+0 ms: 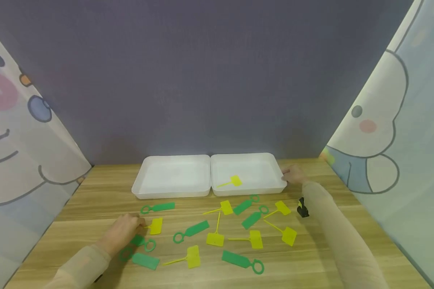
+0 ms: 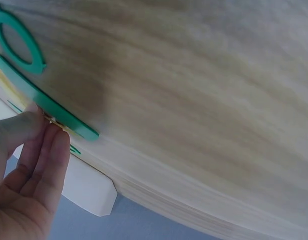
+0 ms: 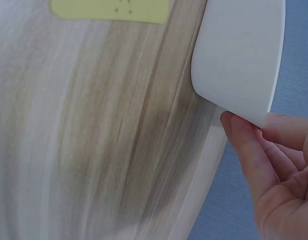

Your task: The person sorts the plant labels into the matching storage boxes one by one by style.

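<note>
- Pinching a yellow tag [image 1: 156, 226] by its thin tail, the left hand [image 1: 121, 233] has thumb and fingertips together, toward the worktop [image 1: 296, 269]'s left edge.
- A green tag [image 1: 138, 240] lies just beside that hand.
- The right hand [image 1: 294, 175] grips the right tray [image 1: 253, 168]'s right-hand wall between thumb and fingers.
- The left tray [image 1: 175, 172] stands beside it, both along the worktop's far edge.
- A second yellow tag [image 1: 236, 180] lies inside the right tray.
</note>
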### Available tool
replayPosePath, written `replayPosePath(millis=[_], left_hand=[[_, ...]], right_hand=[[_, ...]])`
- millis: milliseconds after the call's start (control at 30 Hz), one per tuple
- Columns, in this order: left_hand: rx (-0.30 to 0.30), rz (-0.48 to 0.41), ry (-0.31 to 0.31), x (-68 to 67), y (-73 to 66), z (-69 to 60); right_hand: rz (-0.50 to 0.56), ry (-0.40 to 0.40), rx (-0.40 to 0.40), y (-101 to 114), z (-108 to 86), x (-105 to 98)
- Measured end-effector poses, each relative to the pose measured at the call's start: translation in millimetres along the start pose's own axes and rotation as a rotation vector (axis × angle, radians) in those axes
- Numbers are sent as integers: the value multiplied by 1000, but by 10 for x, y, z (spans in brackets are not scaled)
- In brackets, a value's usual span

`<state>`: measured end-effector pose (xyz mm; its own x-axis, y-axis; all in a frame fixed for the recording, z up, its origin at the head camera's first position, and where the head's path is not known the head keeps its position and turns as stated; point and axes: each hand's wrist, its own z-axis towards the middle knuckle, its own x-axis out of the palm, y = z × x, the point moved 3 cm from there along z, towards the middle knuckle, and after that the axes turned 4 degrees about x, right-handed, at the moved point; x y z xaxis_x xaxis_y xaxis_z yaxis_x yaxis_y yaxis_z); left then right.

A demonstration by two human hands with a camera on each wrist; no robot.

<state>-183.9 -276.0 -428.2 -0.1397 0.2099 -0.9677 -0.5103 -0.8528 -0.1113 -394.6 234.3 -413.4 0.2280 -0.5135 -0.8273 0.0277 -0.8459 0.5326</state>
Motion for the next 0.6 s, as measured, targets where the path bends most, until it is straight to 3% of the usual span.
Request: replayPosePath(millis=[267,600], left_hand=[[27,-87,58,-3,48,9],[53,-104,57,-14,63,28]], right_hand=[[-9,1,6,8,-3,2],[-28,6,9,3,7,-2]])
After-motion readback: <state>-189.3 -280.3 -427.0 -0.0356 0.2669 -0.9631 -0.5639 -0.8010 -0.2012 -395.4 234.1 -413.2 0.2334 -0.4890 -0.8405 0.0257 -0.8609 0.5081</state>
